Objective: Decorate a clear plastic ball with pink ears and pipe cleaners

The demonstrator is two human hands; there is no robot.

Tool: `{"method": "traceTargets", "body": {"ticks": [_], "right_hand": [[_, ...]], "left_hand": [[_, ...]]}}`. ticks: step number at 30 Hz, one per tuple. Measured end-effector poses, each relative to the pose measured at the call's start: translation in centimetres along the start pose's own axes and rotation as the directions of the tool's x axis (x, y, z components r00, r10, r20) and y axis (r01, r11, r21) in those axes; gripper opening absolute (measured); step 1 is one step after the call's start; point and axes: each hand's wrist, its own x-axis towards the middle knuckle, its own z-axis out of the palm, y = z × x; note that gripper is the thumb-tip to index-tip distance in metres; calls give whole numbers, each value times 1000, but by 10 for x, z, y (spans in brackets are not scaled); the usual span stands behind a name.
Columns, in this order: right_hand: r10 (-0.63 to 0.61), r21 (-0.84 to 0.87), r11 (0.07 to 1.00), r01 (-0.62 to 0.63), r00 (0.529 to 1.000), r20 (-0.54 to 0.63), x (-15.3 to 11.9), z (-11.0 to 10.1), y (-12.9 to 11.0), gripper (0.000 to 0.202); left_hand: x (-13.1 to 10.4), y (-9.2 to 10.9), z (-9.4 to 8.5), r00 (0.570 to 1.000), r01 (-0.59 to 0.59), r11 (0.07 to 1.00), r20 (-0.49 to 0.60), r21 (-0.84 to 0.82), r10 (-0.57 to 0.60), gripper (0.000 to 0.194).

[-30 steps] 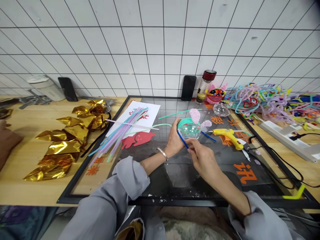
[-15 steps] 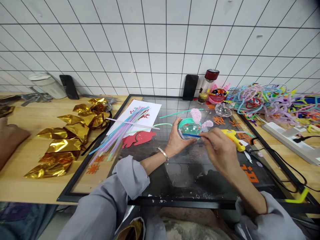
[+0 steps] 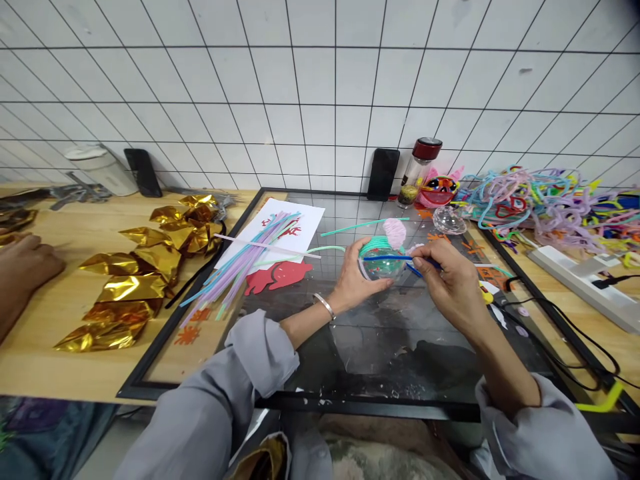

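Note:
My left hand [image 3: 356, 283] is closed around the left side of a clear round ball [image 3: 384, 268], whose upper part is wrapped in green pipe cleaner. A pink fuzzy oval piece [image 3: 395, 233] stands at the top of the ball; a second pink piece is mostly hidden behind my right hand. My right hand [image 3: 445, 277] pinches a blue pipe cleaner [image 3: 387, 257], which stretches left across the front of the ball. Another bit of blue shows just below my right fingertips.
Pipe cleaners [image 3: 255, 247] lie on white paper [image 3: 305, 220] beside a red cutout [image 3: 283, 277]. Gold foil shapes [image 3: 135, 288] and another person's hand [image 3: 35, 263] are left. A bottle [image 3: 417, 170], power strip [image 3: 583, 287] and tangled pipe cleaners [image 3: 540, 200] are right.
The blue pipe cleaner has risen from the ball's lower front to its upper front. My right hand has moved up and slightly right, now covering much of the yellow glue gun.

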Motion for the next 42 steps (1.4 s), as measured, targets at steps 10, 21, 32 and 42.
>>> {"method": "traceTargets", "body": {"ticks": [10, 21, 32, 42], "right_hand": [[38, -243, 970, -14, 995, 94, 11, -4, -15, 24], [73, -410, 912, -8, 987, 143, 29, 5, -19, 27], [88, -470, 883, -1, 983, 164, 33, 7, -22, 29], [145, -574, 819, -15, 972, 182, 37, 8, -32, 30]], "left_hand": [[0, 14, -2, 999, 37, 998, 32, -51, -35, 98], [2, 9, 1, 1000, 13, 999, 4, -46, -13, 103], [1, 8, 1, 1000, 1, 1000, 6, -26, -1, 103], [1, 10, 1, 1000, 8, 1000, 6, -20, -7, 102]]}}
